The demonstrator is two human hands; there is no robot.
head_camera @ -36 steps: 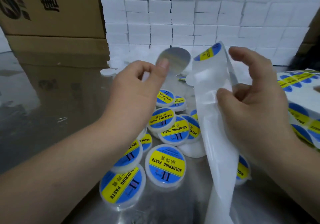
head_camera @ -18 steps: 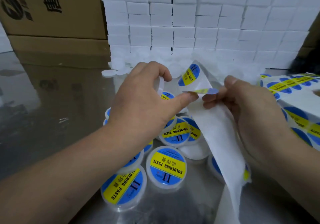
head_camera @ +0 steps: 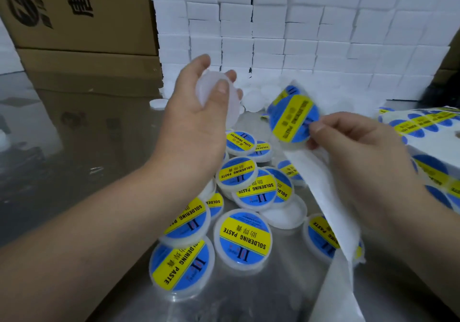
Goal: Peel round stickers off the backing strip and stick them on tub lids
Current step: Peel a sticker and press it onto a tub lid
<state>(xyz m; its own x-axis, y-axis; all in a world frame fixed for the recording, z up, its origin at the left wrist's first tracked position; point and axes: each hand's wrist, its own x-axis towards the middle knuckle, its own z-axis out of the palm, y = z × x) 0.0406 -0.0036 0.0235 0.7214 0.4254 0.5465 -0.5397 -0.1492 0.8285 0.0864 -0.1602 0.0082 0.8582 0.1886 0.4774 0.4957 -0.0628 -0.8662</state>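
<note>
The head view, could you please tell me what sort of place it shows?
Probably a packing or labelling workshop: stacked white boxes, brown cardboard cartons, and a heap of round white plastic tubs with blue-and-yellow soldering paste stickers on a shiny metal table.

"SOLDERING PASTE" and "助焊膏" on lid stickers (head_camera: 242, 237), cut-off black Chinese characters on cardboard box (head_camera: 74, 10)

Bright, even light from above, soft glare across the table (head_camera: 74, 147), right hand (head_camera: 361, 152) motion-blurred, edges bowed by wide-angle distortion.
</note>
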